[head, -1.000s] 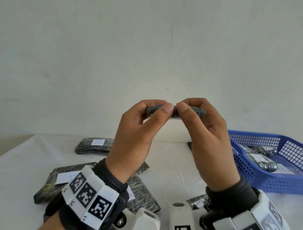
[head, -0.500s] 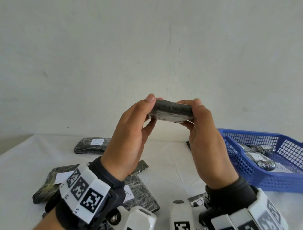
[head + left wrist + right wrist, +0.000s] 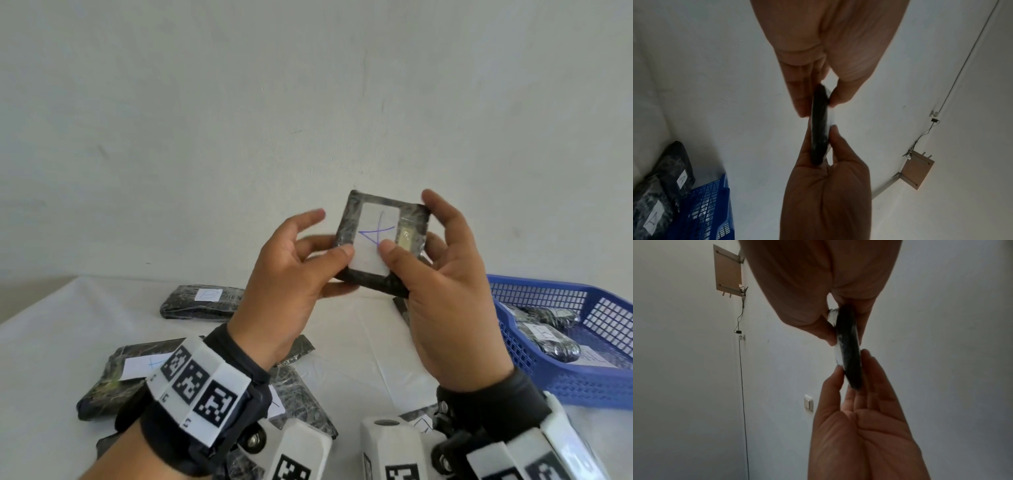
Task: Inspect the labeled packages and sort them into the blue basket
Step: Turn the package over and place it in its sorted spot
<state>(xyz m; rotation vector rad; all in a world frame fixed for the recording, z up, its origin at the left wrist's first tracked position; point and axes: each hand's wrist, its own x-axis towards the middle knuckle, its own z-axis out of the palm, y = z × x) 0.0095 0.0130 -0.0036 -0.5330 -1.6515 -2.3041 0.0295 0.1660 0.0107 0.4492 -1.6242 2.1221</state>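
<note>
Up at chest height, above the white table (image 3: 44,329), I hold one small black package (image 3: 382,240) between both hands, its white label (image 3: 376,240) turned toward me with a blue handwritten mark on it. My left hand (image 3: 291,284) pinches its 9 o'clock edge, thumb on the front and fingers behind. My right hand (image 3: 445,291) clamps the 3 o'clock side, thumb on the label face, index finger hooked over the top corner. Both wrist views show the package edge-on, squeezed thinly between thumbs and fingers.

Risks as I judge them: my right thumb covers part of the mark, so I could misread the letter and sort it wrongly. The wrap looks glossy and the pinches sit near the edges, so if one hand lets go before the other has a fuller hold, the package may slip and drop among the packages lying at 7 o'clock, mixing inspected with uninspected.

The blue basket (image 3: 548,387) sits at 4 o'clock, already holding a few labelled packages (image 3: 544,339). Its near wall stands tall; a low carry across could clip the rim. Another package (image 3: 202,301) lies at 9 o'clock, well apart.
</note>
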